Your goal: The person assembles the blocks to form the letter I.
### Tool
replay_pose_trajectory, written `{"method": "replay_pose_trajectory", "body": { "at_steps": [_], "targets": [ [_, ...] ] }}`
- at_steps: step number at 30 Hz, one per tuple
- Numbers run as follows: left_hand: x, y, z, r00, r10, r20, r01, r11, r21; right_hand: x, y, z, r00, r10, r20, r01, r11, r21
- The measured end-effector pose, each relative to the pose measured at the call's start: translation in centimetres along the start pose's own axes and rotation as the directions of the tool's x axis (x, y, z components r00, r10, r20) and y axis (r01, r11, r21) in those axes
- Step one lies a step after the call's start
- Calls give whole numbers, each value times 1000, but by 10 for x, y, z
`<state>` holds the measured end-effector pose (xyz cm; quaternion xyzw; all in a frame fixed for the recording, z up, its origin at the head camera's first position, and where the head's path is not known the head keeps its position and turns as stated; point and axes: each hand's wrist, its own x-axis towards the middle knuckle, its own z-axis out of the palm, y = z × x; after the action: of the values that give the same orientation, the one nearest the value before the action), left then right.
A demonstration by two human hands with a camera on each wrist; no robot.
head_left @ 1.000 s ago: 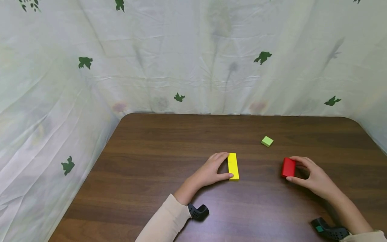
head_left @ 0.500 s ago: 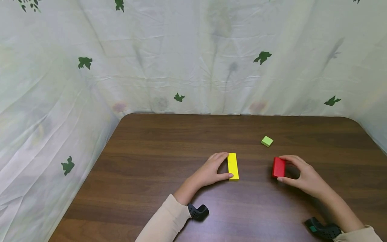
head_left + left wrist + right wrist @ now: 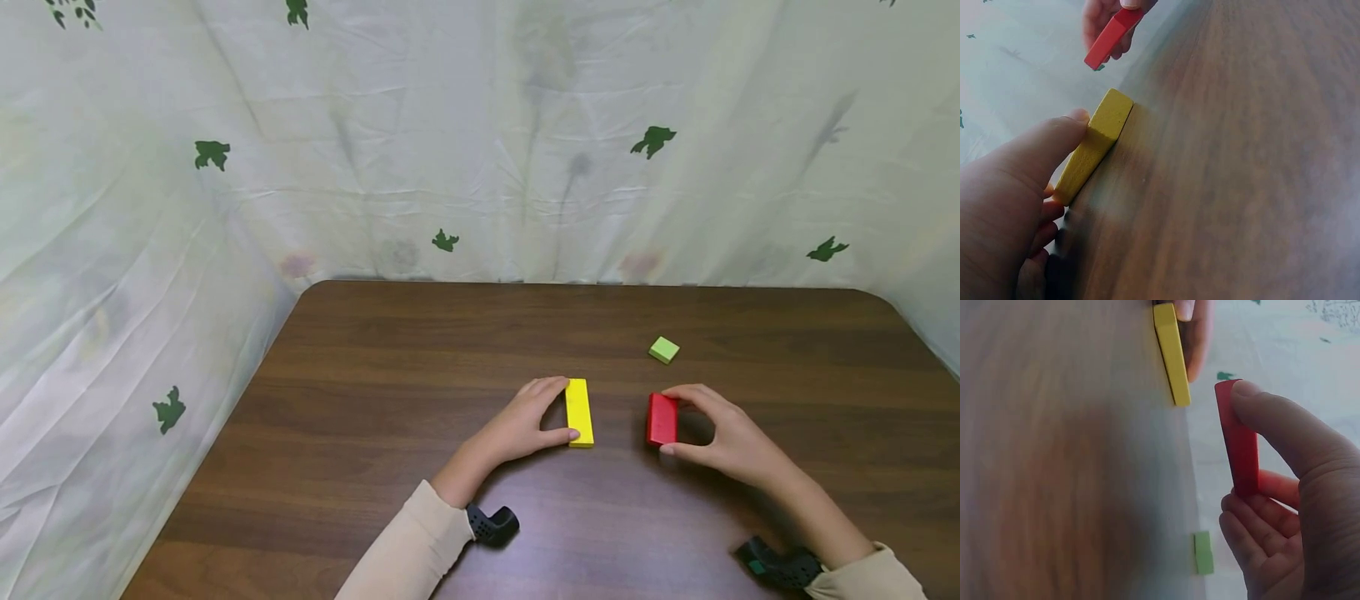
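A long yellow block (image 3: 579, 412) lies flat on the table, and my left hand (image 3: 517, 425) holds it by its two ends, thumb at the near end and fingers at the far one. To its right, my right hand (image 3: 731, 437) pinches a shorter red block (image 3: 662, 419) between thumb and fingertips. In the right wrist view the red block (image 3: 1239, 440) is raised off the wood. A gap separates it from the yellow block (image 3: 1172, 355). Beyond the red block, a small light green block (image 3: 664, 349) rests on the table, touched by neither hand.
The brown wooden table (image 3: 420, 333) has rounded far corners. Behind it and at the left hangs a pale cloth (image 3: 480, 142) with green leaf-like shapes. Black wrist devices sit on the left wrist (image 3: 492, 527) and the right wrist (image 3: 780, 567).
My right hand has moved left with the red block, bringing it closer to the yellow block. The left hand, yellow block and green block have stayed in place.
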<state>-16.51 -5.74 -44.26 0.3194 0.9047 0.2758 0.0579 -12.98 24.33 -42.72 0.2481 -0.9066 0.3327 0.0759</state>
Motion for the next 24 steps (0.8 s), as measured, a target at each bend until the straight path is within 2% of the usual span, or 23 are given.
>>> {"method": "replay_pose_trajectory", "body": {
  "at_steps": [15,24],
  "targets": [
    [1,0,0,1000,17,-8,-16,1000,13,5,-13,17,994,-107,18,106,992,62],
    [1,1,0,1000,9,-5,-9,1000,18,6,-22,25,987,-142,68,135,985,105]
  ]
}}
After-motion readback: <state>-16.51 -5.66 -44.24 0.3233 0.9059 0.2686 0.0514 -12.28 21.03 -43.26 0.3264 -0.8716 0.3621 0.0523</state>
